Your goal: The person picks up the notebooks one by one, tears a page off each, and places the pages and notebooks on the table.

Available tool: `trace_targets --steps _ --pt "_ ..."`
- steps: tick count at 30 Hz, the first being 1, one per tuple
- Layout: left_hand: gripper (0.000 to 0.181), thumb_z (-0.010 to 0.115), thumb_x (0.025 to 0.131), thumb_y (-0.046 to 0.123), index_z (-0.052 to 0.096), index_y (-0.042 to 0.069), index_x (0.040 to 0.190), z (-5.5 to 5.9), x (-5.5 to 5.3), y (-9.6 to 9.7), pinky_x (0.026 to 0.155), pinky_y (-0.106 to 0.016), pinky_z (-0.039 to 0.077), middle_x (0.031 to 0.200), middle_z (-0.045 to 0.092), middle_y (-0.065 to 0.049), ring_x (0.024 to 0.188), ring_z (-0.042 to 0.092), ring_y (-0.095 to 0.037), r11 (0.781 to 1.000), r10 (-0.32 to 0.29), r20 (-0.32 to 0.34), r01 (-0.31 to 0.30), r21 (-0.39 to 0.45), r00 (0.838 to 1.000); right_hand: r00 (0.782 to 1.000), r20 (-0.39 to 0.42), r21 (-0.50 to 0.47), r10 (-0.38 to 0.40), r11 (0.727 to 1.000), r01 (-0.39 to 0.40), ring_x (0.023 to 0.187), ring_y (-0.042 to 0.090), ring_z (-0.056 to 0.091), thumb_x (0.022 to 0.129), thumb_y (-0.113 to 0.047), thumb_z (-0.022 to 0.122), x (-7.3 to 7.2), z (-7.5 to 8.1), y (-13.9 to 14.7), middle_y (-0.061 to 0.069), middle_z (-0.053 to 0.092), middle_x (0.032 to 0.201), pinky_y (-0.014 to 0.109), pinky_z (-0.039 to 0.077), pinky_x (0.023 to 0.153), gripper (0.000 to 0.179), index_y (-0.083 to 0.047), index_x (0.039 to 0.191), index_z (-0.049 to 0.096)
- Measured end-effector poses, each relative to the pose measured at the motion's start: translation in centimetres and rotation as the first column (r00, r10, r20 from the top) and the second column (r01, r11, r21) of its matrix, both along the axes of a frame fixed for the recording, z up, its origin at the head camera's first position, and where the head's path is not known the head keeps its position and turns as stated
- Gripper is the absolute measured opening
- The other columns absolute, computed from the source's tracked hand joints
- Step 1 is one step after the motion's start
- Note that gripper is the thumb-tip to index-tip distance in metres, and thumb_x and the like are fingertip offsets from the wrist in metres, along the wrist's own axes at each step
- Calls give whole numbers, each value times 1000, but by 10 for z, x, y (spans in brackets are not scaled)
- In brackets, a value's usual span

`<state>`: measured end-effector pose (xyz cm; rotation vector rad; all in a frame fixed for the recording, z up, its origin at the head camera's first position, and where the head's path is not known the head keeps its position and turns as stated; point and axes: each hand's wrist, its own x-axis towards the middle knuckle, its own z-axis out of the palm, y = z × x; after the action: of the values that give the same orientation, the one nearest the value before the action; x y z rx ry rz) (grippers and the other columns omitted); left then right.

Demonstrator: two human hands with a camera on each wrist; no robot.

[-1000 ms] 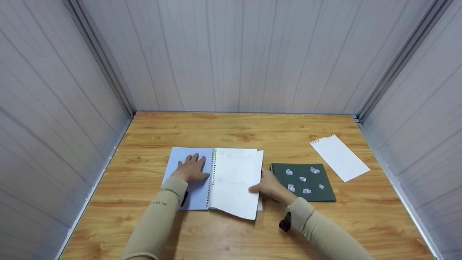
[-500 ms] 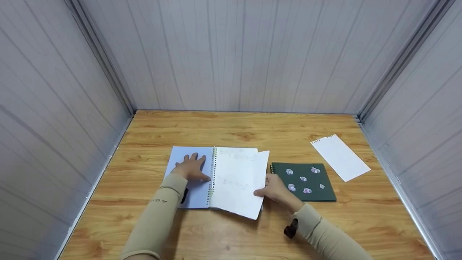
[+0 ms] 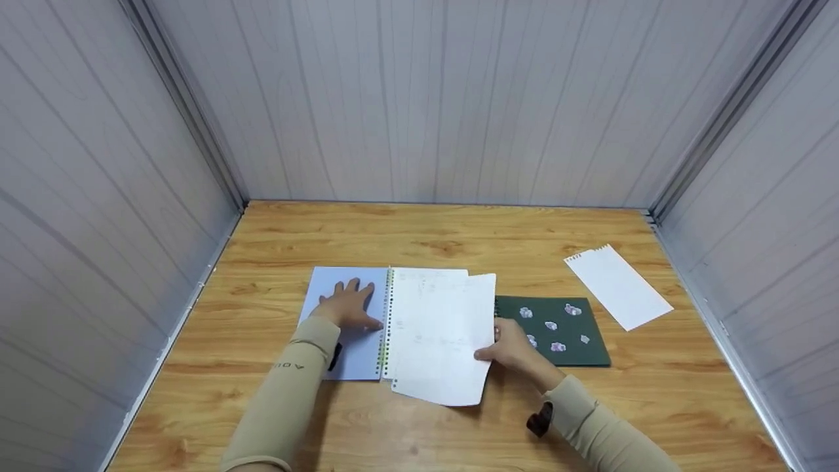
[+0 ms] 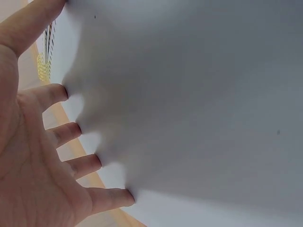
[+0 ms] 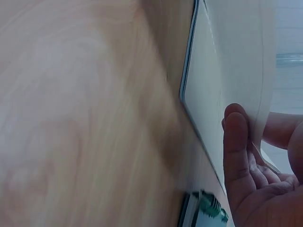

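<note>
A spiral notebook lies spread out at mid-table, its pale blue cover side [image 3: 357, 364] on the left and white pages on the right. My left hand [image 3: 344, 308] rests on the blue side with spread fingers; in the left wrist view its fingertips [image 4: 124, 197] touch that surface. Between thumb and fingers, my right hand [image 3: 514, 344] pinches the right edge of a white page [image 3: 446, 377]. That page is shifted right and toward me, with holes at its lower left corner apart from the coil [image 3: 388, 314]. In the right wrist view, the page [image 5: 239, 52] bends up above the notebook.
A dark green spiral notebook [image 3: 570, 354] with flower pictures lies just right of my right hand. Beyond it, a loose white sheet [image 3: 619, 288] with a ragged top edge lies on the wooden table [image 3: 406, 436]. Pale panel walls [image 3: 432, 105] enclose the back and sides.
My right hand has moved right, drawing the page with it. The page's lower left corner has come away from the coil. My left hand has stayed put.
</note>
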<state>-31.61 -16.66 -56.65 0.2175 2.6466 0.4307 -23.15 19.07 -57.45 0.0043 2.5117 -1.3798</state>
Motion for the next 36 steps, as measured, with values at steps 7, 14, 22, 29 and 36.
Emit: trace_targets --steps 7,14,22,29,36 --pt "105 81 91 56 29 16 174 3 1 -3 125 -83 13 182 14 -22 167 9 -54 1000 13 2 -13 5 1000 999 28 17 -26 1000 25 97 23 75 83 4 86 -5 4 11 18 78 115 38 65 86 51 7 130 67" --pt "105 80 92 58 28 17 174 -1 0 -3 126 -82 11 182 13 -22 167 8 -54 1000 15 8 -15 8 1000 997 20 -44 -76 996 77 88 21 77 89 5 77 -16 10 19 19 79 109 33 65 78 38 8 126 70" --pt "104 79 92 57 28 17 174 -1 1 0 126 -83 9 182 13 -21 167 7 -54 1000 27 7 -27 8 1000 986 53 -108 -156 981 161 106 26 78 96 -1 77 -41 30 34 24 78 121 34 64 94 43 9 136 66" --pt "104 81 92 55 29 17 174 0 3 4 125 -84 9 182 14 -22 167 6 -54 999 28 12 -28 18 1000 977 43 -207 -209 955 214 86 11 76 99 -2 73 -69 43 54 21 80 117 24 61 75 43 12 139 62" --pt "103 80 93 56 29 18 174 -2 1 5 125 -84 9 182 14 -22 167 6 -54 1000 28 12 -28 11 1000 950 37 -262 -311 914 309 86 8 76 101 -3 72 -96 54 79 17 77 117 26 65 81 46 12 142 60"
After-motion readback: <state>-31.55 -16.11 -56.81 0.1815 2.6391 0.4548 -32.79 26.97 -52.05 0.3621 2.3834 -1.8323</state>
